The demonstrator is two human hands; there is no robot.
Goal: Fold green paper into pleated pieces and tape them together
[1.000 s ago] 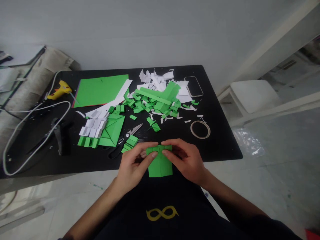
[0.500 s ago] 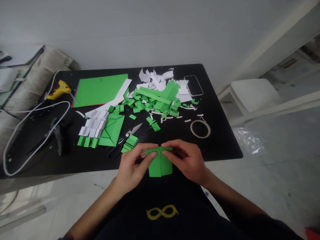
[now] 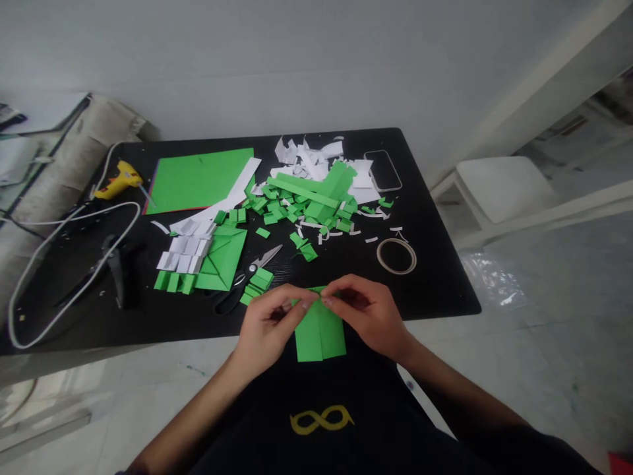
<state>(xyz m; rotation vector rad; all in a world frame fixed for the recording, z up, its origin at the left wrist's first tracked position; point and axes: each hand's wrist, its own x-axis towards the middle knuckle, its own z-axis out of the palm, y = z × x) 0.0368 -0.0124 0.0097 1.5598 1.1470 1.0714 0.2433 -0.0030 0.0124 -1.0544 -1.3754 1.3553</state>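
Note:
A folded piece of green paper (image 3: 320,333) with a crease or slit down its middle hangs at the table's front edge. My left hand (image 3: 270,323) pinches its upper edge between thumb and fingers. From the other side my right hand (image 3: 370,316) pinches the same edge, and the fingertips of both hands nearly meet at the centre. Part of the paper's top is hidden behind the fingers. Just left of my left hand lie small folded green paper pieces (image 3: 260,284) and black-handled scissors (image 3: 247,277) with their blades partly open.
Green paper scraps (image 3: 281,208) and white scraps (image 3: 306,155) are heaped mid-table. A tape roll (image 3: 396,256) lies at right, a phone-shaped outline (image 3: 383,170) behind it. At left are green sheets (image 3: 198,181), a yellow glue gun (image 3: 121,179), a white cable (image 3: 24,284) and folded white pieces (image 3: 184,254).
My fingertips have drawn closer together along the paper's upper edge. The green paper now hangs slightly lower, with more of its lower part showing.

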